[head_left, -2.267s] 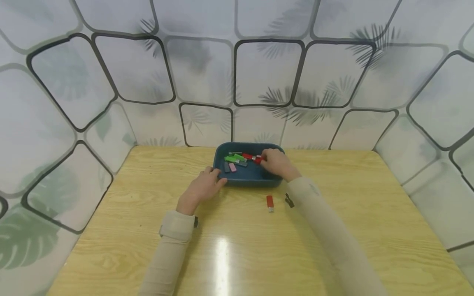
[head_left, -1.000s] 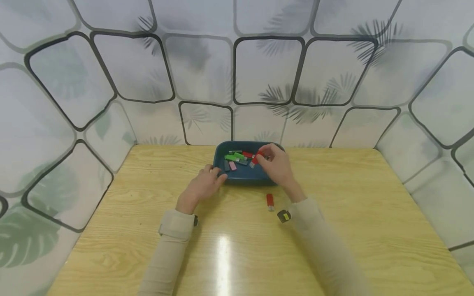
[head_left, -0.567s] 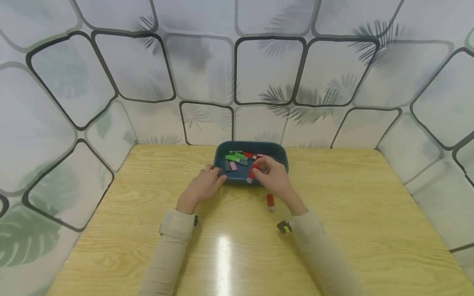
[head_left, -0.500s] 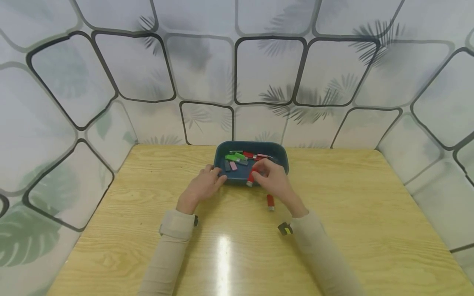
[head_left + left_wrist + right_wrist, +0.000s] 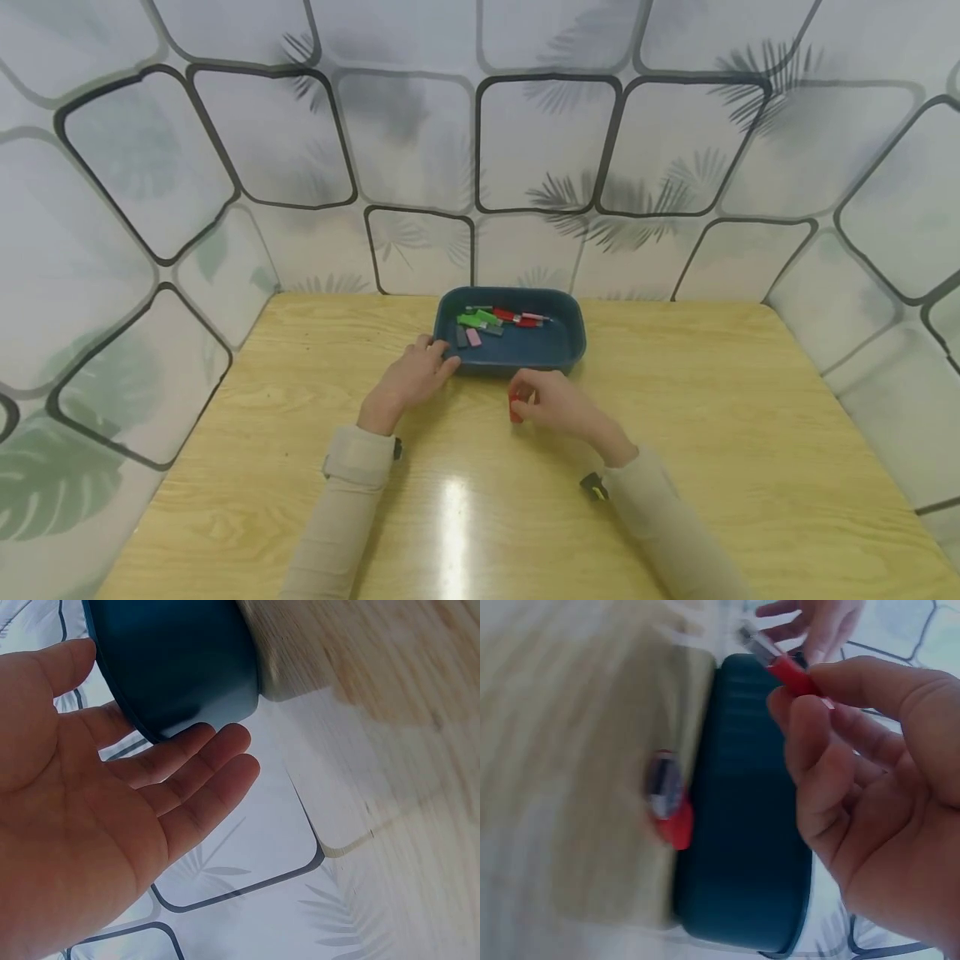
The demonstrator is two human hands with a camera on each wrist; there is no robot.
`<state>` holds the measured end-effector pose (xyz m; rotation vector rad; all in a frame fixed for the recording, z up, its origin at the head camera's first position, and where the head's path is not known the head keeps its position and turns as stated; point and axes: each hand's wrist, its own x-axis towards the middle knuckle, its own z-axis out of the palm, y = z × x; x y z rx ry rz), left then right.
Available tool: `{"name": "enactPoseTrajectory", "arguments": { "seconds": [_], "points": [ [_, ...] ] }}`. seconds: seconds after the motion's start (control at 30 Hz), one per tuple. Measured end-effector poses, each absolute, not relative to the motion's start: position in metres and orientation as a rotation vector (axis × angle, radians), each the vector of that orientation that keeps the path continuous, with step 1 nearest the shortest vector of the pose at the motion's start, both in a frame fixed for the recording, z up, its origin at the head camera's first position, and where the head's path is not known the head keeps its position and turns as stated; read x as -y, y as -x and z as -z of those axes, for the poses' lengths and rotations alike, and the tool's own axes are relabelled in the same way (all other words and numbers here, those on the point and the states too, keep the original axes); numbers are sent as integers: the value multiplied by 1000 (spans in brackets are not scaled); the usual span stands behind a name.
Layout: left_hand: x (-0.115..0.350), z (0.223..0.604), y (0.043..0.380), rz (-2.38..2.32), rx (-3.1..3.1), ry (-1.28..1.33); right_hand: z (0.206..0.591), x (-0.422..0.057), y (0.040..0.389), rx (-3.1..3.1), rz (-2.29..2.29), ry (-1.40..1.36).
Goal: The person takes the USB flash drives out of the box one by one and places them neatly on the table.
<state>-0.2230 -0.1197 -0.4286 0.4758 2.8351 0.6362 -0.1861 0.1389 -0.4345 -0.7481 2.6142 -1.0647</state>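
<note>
A dark blue plastic bin holds several USB flash drives in green, grey, pink and red. Beside its left front corner is my left hand, fingers fairly straight and relaxed against the rim; the left wrist view shows its fingers touching the bin wall. In front of the bin, my right hand pinches a red USB flash drive between thumb and fingers, metal plug pointing away in the right wrist view. Another red flash drive lies on the table by the bin, hidden behind my right hand in the head view.
The light wooden table runs back to a patterned cloth wall, close behind the bin. Similar walls stand to the left and right. Within the bin, green flash drives lie left of the red ones.
My right hand has lifted a red flash drive out of the bin and brought it over the front rim toward the table. The left hand has stayed at the bin's corner.
</note>
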Motion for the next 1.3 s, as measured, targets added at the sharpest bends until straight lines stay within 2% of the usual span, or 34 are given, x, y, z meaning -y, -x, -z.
{"name": "enactPoseTrajectory", "arguments": {
  "seconds": [0.4, 0.83, 1.3],
  "points": [
    [118, 434, 224, -628, -2834, -468, 453, -144, 188, -2718, 913, 768],
    [117, 434, 224, -612, -2852, -470, 454, -145, 191, -2717, 915, 609],
    [117, 431, 224, -595, -2859, -460, 448, -145, 188, -2680, 882, 624]
  ]
}}
